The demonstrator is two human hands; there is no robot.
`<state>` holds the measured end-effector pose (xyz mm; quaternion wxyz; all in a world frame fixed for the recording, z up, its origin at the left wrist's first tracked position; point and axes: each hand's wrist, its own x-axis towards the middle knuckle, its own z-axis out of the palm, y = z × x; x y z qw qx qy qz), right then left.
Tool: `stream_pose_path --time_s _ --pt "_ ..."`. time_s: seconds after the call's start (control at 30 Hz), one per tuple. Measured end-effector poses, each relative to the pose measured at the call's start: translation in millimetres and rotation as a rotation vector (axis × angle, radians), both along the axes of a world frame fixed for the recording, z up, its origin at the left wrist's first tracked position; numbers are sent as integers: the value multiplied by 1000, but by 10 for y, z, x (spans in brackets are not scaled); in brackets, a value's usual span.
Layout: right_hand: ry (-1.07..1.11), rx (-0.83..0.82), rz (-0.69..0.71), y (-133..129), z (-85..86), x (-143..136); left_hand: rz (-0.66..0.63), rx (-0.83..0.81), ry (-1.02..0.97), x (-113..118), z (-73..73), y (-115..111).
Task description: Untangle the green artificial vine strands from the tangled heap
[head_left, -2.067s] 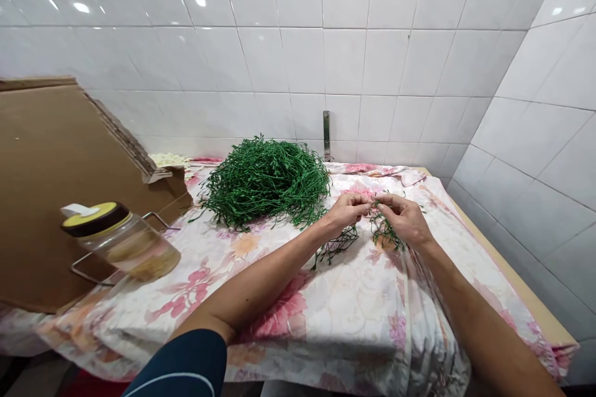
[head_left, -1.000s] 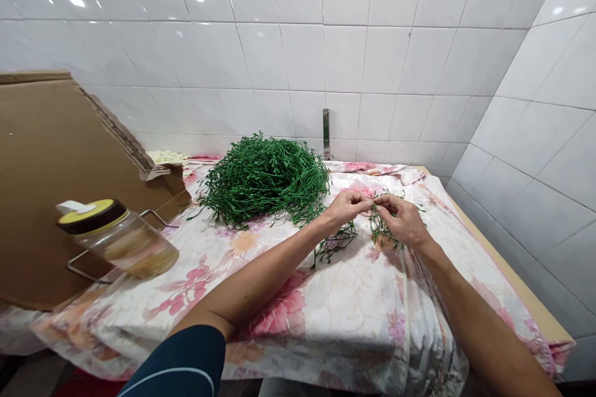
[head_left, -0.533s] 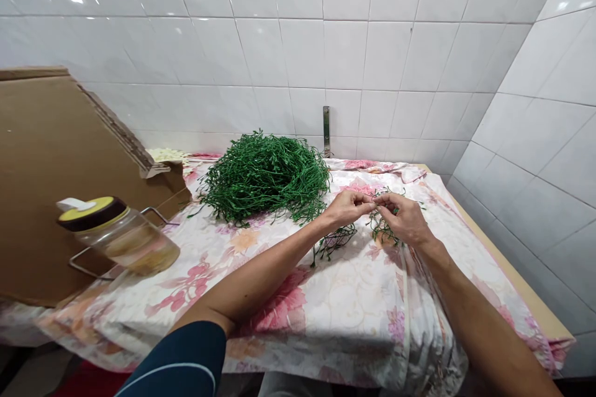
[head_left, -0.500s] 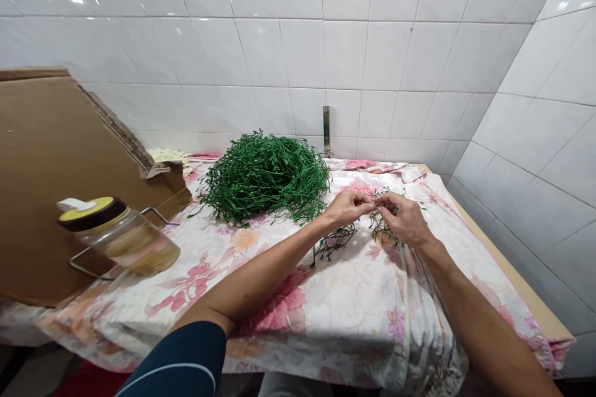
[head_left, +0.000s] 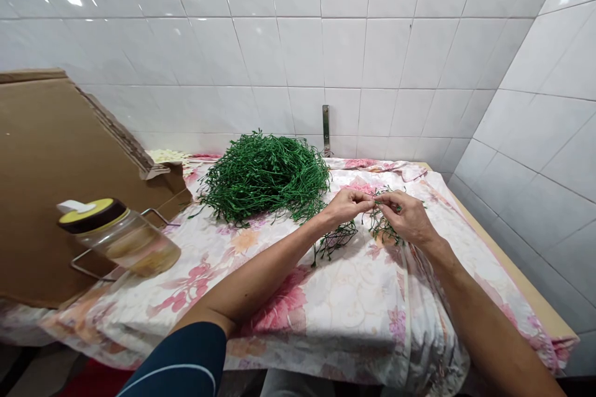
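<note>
My left hand (head_left: 347, 206) and my right hand (head_left: 404, 214) meet fingertip to fingertip above the cloth, each closed in a pinch. A thin green artificial stem seems to run between them, though the fingers hide most of it. Beneath the right hand lies a small bunch of green stems (head_left: 384, 226). Another small bunch (head_left: 336, 240) rests under my left wrist. Behind and to the left rises a large tangled pile of green artificial stems (head_left: 267, 177) with tiny bud-like tips.
A floral cloth (head_left: 344, 304) covers the table. At left stand a clear bottle with a yellow-and-black lid (head_left: 133, 242) and a large cardboard box (head_left: 60, 186). A white tiled wall (head_left: 344, 49) closes off the back, with a metal bracket (head_left: 326, 130) against it.
My right hand's fingers have shifted slightly, and a stem tip now shows below the joined fingertips. The left hand stays nearly in place.
</note>
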<state>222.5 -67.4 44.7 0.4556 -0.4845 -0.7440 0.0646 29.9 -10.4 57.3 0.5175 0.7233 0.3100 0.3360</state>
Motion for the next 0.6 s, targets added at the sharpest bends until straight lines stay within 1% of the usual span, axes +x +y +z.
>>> stream_pose_path --time_s 0.33,0.6 --pt "50 -30 25 -22 36 25 34 -104 -67 4 29 -24" --pt "45 -30 24 -48 76 16 7 -192 -44 -15 63 -45"
